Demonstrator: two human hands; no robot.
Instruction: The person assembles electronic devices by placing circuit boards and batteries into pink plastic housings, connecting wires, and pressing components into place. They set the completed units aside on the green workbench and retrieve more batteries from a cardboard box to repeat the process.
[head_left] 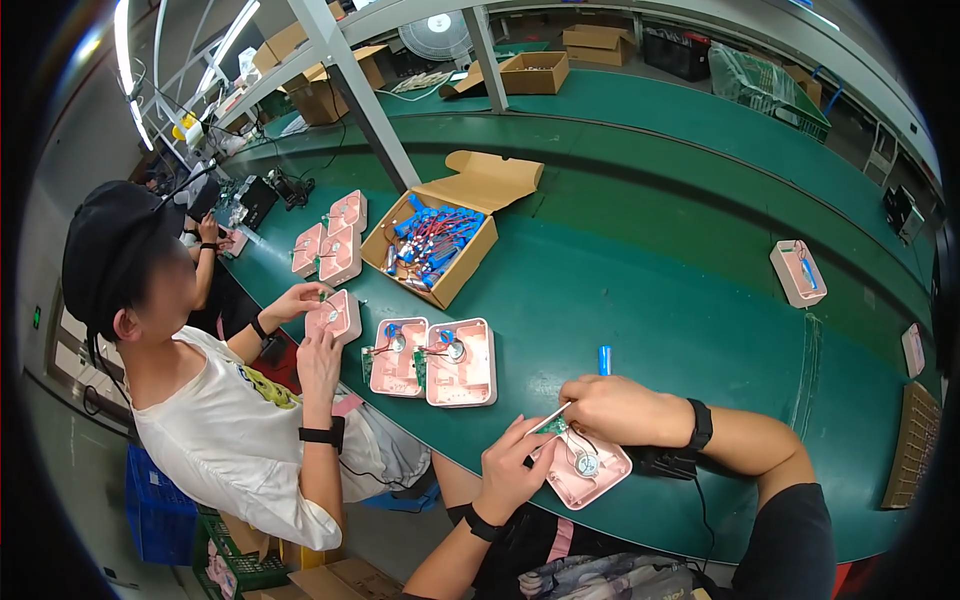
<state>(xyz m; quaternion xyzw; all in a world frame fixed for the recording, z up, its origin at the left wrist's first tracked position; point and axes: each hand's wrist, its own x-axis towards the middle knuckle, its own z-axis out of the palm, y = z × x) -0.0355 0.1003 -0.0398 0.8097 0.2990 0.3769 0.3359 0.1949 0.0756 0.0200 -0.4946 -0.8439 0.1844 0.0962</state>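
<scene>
One pale stick (pixel 550 417) is pinched by the right hand (pixel 625 410), the left hand (pixel 513 470) with unclear grip

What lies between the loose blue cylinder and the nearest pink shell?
In the head view, the right hand lies between the blue cylinder and the pink shell.
</scene>
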